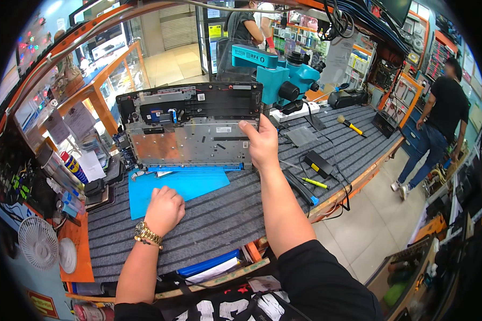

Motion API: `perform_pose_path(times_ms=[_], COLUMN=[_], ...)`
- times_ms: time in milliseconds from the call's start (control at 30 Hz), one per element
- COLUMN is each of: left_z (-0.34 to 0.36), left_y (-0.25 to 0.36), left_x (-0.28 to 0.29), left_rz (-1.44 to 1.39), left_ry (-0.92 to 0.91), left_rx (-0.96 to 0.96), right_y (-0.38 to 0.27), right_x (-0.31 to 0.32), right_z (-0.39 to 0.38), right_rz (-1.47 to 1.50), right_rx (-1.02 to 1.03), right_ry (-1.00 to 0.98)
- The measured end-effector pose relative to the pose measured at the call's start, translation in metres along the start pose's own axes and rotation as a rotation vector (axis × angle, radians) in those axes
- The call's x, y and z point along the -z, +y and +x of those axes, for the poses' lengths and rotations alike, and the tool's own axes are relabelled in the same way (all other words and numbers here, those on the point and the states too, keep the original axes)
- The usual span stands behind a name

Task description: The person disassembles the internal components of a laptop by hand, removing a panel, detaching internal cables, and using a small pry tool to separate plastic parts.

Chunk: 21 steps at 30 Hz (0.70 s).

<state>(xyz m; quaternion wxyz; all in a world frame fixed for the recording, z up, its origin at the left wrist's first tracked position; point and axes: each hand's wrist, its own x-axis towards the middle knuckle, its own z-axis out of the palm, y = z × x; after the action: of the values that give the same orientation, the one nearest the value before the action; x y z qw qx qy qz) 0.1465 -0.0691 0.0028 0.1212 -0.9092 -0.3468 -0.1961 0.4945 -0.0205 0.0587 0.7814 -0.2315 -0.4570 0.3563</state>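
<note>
My right hand (260,142) grips the right edge of a laptop's top case (193,144), thumb on its inner face. The case stands upright on its long edge, tilted back, showing black plastic along the top and a bare metal keyboard plate with a coppery patch below. A small circuit board (125,148) shows at its left edge. Below it lies a blue mat (144,198) on the grey striped bench cover. Over the mat's near edge my left hand (165,210) is closed, fingers curled under; whatever they may hold is hidden. A gold watch (147,234) circles that wrist.
Behind the case stands a teal microscope (292,80). To the right lie a brush (352,126), a black box-shaped adapter (318,163), a yellow-green pen (315,183) and cables. A spray can (74,167) and white fan (38,243) stand left. Someone in black (439,112) walks at right.
</note>
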Motion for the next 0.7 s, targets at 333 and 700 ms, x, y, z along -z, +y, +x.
perform_pose_path(times_ms=[333, 700], left_z=[-0.0002, 0.0015], left_y=[-0.0033, -0.0030], left_x=[-0.0072, -0.0077], left_rz=[0.045, 0.040], left_ry=[-0.025, -0.081], left_rx=[0.008, 0.061], right_y=[0.0039, -0.0010], right_x=[0.0028, -0.0037], right_z=[0.0002, -0.0013], right_rz=[-0.011, -0.007], right_rx=[0.021, 0.033], right_ry=[-0.025, 0.002])
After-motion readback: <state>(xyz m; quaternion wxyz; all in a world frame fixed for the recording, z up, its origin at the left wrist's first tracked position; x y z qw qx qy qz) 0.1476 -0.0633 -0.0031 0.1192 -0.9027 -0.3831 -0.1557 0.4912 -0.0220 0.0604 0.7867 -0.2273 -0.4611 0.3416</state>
